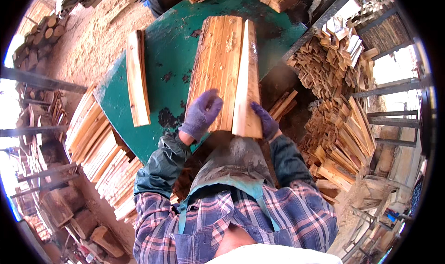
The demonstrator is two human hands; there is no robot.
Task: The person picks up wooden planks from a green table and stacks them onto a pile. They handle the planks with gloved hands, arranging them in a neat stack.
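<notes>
A wide board point(216, 69) and a narrow board point(246, 88) lie side by side mid-frame, their lower ends jutting past the green counter point(162, 55)'s edge. The left hand point(201, 116) curls loosely at the wide board's lower left; the right hand point(266, 121) touches the narrow board's right edge. I cannot tell whether either grip is clamped. Counter surface separates the wide board from a wood strip point(138, 81) at left.

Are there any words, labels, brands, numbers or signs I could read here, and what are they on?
None can be read.
Narrow board by the right hand: small marks near its far end, too blurred to tell whether they are writing.
Green table: dark patches, no readable lettering.
</notes>
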